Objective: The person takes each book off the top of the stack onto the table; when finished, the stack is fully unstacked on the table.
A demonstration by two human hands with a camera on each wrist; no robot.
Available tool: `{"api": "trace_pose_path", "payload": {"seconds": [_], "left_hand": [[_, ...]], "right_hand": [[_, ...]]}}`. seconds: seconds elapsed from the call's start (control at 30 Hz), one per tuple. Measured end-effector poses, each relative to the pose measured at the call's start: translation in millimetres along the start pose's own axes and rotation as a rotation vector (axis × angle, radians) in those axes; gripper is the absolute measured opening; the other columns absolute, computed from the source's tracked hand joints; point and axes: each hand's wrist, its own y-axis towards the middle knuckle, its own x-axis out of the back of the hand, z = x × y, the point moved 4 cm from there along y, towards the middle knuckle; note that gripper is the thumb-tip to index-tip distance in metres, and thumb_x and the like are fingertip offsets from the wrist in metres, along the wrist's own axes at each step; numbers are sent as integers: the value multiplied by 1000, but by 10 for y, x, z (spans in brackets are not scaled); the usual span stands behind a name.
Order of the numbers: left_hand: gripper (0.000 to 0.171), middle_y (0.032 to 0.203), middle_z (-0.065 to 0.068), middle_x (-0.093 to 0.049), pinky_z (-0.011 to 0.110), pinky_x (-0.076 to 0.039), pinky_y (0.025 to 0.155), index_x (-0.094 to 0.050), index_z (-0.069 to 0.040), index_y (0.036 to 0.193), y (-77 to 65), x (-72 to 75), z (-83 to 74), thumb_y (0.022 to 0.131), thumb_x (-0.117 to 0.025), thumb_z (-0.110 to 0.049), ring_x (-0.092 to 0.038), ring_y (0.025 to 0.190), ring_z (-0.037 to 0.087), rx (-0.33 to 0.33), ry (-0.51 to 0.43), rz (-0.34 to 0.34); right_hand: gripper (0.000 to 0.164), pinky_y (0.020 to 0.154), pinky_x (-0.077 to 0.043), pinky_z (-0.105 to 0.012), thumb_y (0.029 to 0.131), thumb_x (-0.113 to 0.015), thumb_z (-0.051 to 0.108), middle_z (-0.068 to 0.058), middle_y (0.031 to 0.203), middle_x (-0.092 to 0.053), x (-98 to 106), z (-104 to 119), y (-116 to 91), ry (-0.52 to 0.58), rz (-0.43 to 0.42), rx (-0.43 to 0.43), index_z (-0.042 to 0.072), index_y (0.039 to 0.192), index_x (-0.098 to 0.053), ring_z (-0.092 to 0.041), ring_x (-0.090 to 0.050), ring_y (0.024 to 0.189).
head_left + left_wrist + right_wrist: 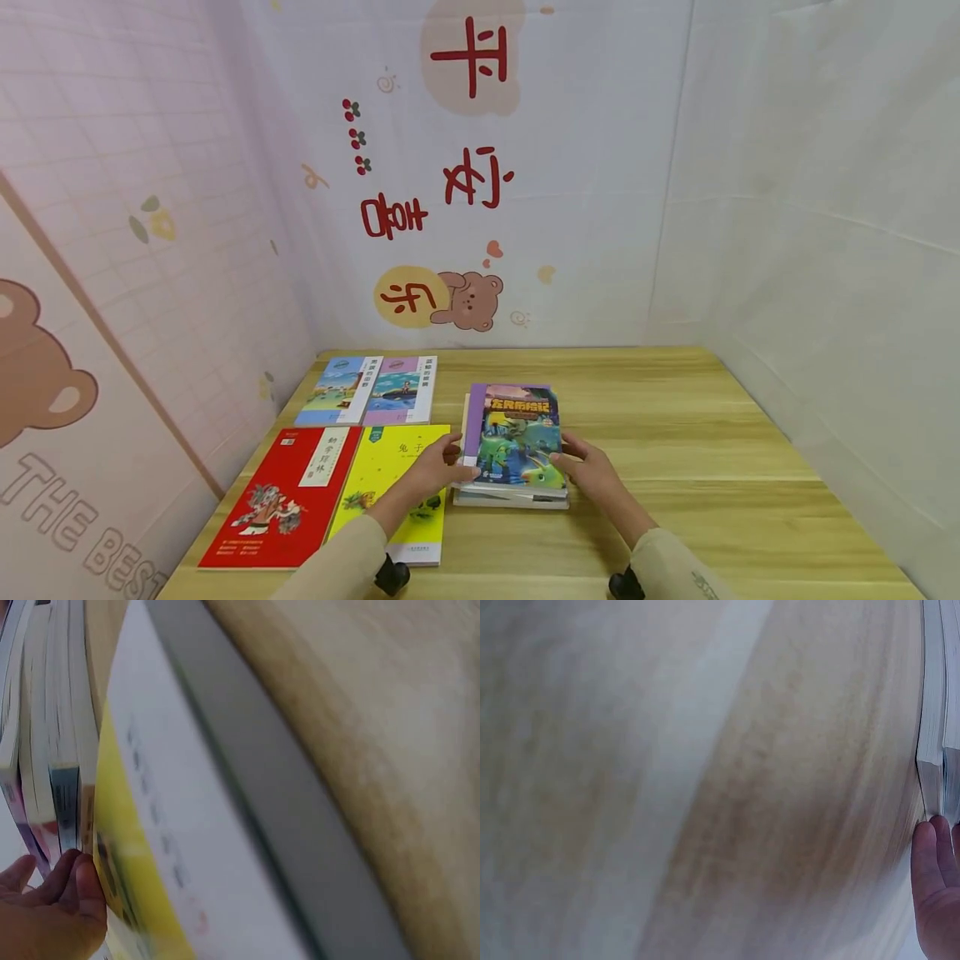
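A stack of books (pixel 517 442) lies on the wooden table, topped by a dark comic-style book with green dinosaurs over a purple one. My left hand (pixel 432 467) holds the stack's left side, its thumb over the top edge. In the left wrist view the fingers of the left hand (pixel 56 907) are bent against the stacked books' edges (pixel 52 735). At the opposite side my right hand (pixel 592 471) grips the stack, thumb on the dinosaur cover. The right wrist view shows fingertips of the right hand (pixel 939 892) against the lower books (pixel 931 735).
Left of the stack, a red book (pixel 277 500) and a yellow book (pixel 390 508) lie flat, the yellow one partly under my left forearm. Behind them lie a blue book (pixel 337 392) and a pink-purple book (pixel 401 390). Printed cloth walls (pixel 585 208) surround the table (pixel 712 475).
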Motion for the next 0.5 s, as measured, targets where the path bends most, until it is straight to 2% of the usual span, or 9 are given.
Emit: {"api": "trace_pose_path", "payload": {"seconds": [0.13,0.23,0.43,0.5], "left_hand": [[96,139,18,-50,56,-42,103,-33,-8,154,11,-80,-29,79,-82,-44,-50,120,34,-21,49,-23],[94,139,18,-51,56,-42,103,-34,-9,154,5,-102,-42,81,-81,-44,-51,119,34,-39,65,-11],[89,142,14,-51,55,-39,107,-34,-14,155,-25,-74,-14,83,-79,-41,-50,125,32,-38,35,53],[88,141,12,-52,54,-39,107,-34,-14,155,-30,-63,-4,84,-79,-39,-50,124,31,-52,27,67]], "right_hand": [[55,102,-44,-55,97,-65,22,-25,136,-56,20,-19,17,-20,-14,-9,1,145,-48,-43,-50,127],[55,104,-42,-55,97,-66,23,-23,134,-58,35,-39,36,-37,-24,-25,1,144,-50,-41,-52,125],[58,86,-52,-42,94,-70,25,-22,129,-59,66,-77,51,-42,-20,-87,-1,142,-52,-36,-55,116],[60,86,-52,-41,93,-72,26,-24,131,-57,73,-76,46,-47,-15,-92,-2,141,-52,-37,-54,118]]}}
